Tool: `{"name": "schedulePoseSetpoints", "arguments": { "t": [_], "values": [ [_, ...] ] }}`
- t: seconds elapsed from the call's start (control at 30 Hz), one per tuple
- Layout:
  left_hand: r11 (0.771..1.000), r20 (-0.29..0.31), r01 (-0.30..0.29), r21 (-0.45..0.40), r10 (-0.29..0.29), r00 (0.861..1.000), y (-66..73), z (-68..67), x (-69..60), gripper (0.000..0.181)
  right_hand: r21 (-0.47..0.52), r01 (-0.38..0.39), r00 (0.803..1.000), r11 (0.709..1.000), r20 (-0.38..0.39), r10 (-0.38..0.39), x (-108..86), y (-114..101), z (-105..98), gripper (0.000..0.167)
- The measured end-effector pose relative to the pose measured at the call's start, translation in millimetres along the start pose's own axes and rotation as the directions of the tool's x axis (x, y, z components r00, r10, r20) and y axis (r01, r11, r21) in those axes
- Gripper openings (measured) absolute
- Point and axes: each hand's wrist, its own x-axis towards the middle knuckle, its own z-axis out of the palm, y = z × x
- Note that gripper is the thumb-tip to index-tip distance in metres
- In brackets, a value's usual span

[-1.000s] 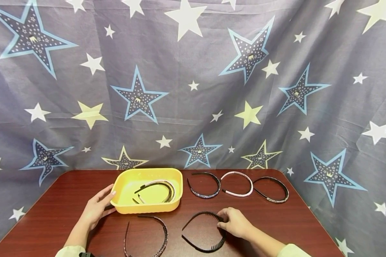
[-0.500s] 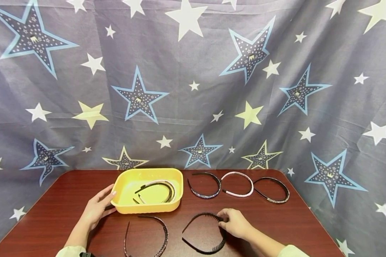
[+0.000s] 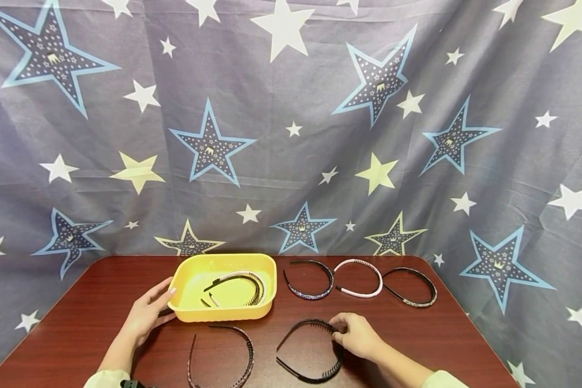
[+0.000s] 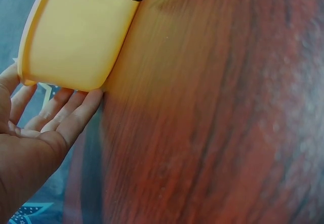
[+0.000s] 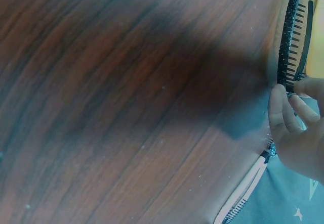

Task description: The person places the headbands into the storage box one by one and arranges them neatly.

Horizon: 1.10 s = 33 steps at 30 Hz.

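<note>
My left hand grips the near left end of a yellow plastic tray, thumb at the rim and fingers against the outer wall. In the left wrist view, fingertips touch the tray's lower edge. Inside the tray lie a white headband and at least one black one, overlapping. My right hand pinches the curved part of a black toothed headband between thumb and fingers. The right wrist view shows its glittery outer face. Left of it, a dark patterned headband lies on the table, partly out of frame.
Behind my right hand, a row of headbands lies along the table's back: a dark glittery one, a pale pink one and a black one with a patterned section. A star-print cloth hangs behind the red-brown table.
The black headband in my right hand has tilted slightly, its free tips shifting a little toward the front. Both hands stay nearly where they were, and the tray has not visibly moved.
</note>
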Motion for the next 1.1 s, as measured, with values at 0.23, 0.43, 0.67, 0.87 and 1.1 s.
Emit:
{"name": "schedulePoseSetpoints", "arguments": {
  "t": [0.23,0.43,0.67,0.87,1.1],
  "values": [
    [1.0,0.001,0.0,0.003,0.0,1.0,-0.7,-0.3,-0.1,0.071,0.018,-0.02,1.0,1.0,-0.022,0.02,1.0,0.3,-7.0,0.019],
    [1.0,0.009,0.001,-0.003,-0.001,1.0,-2.7,-0.9,2.0,0.071,0.033,-0.047,0.996,0.998,-0.071,0.049,4.7,-4.4,-17.0,0.018],
    [1.0,0.008,0.0,-0.008,0.0,1.0,-2.0,-0.7,0.7,0.071,0.038,-0.075,0.992,0.996,-0.098,0.078,9.2,-9.9,-24.5,0.019],
    [1.0,0.008,0.0,-0.004,0.0,1.0,-2.5,-0.7,1.1,0.071,0.076,-0.101,0.988,0.992,-0.111,0.109,13.7,-11.1,-30.0,0.021],
    [1.0,0.005,-0.009,0.002,0.009,1.0,-3.4,-1.4,1.7,0.071,0.09,-0.109,0.984,0.99,-0.131,0.121,20.2,-10.5,-34.8,0.021]
  ]
}}
